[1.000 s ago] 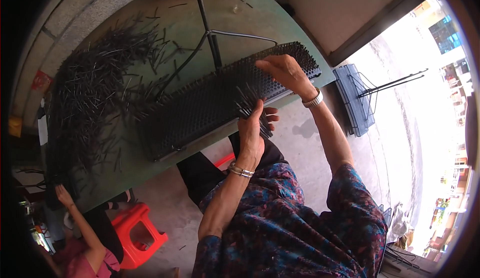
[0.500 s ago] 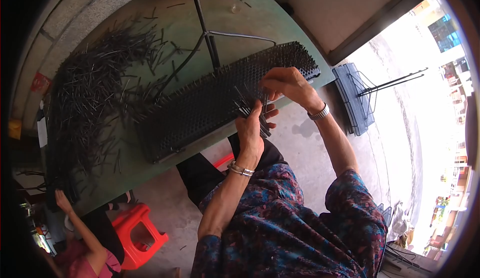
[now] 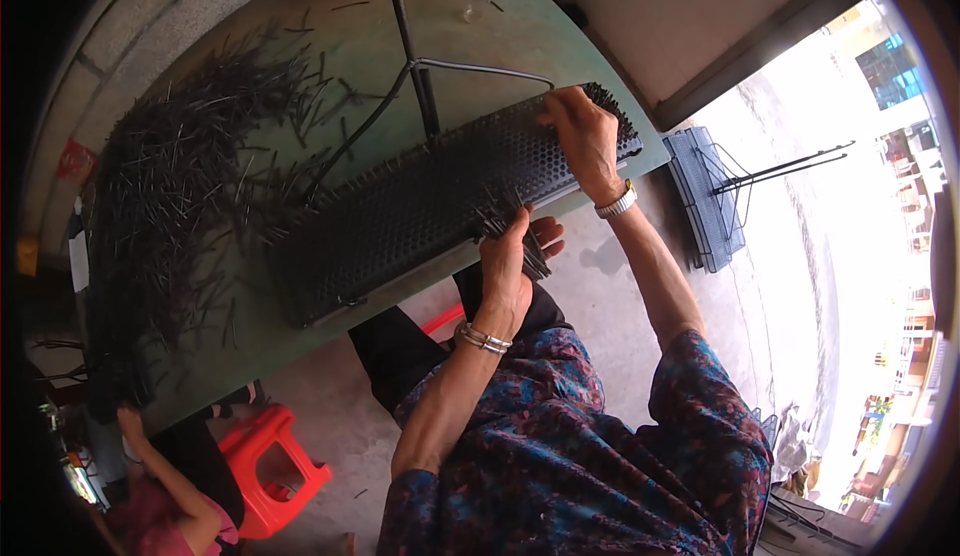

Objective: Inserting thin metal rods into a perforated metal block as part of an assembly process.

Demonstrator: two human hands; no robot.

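A long black perforated board [image 3: 400, 226] lies across the green table, with thin black sticks standing up along its far edge and thickly at its right end. My left hand [image 3: 510, 261] is wrapped round a bundle of thin black sticks [image 3: 537, 254], just off the board's near edge. Toward the right end, my right hand [image 3: 585, 136] bends over the holes with its fingertips pinched low. Whatever they hold is hidden behind the fingers.
A big heap of loose black sticks [image 3: 190, 166] covers the left of the green table [image 3: 350, 41]. Behind the board rises a dark metal stand [image 3: 400, 26]. A similar rack [image 3: 705, 196] stands on the floor at right. At lower left, a co-worker's arm [image 3: 170, 466] reaches by a red stool [image 3: 262, 526].
My right hand has moved from beside the bundle up and away, onto the right part of the board. My left hand keeps its hold on the sticks, shifted only slightly.
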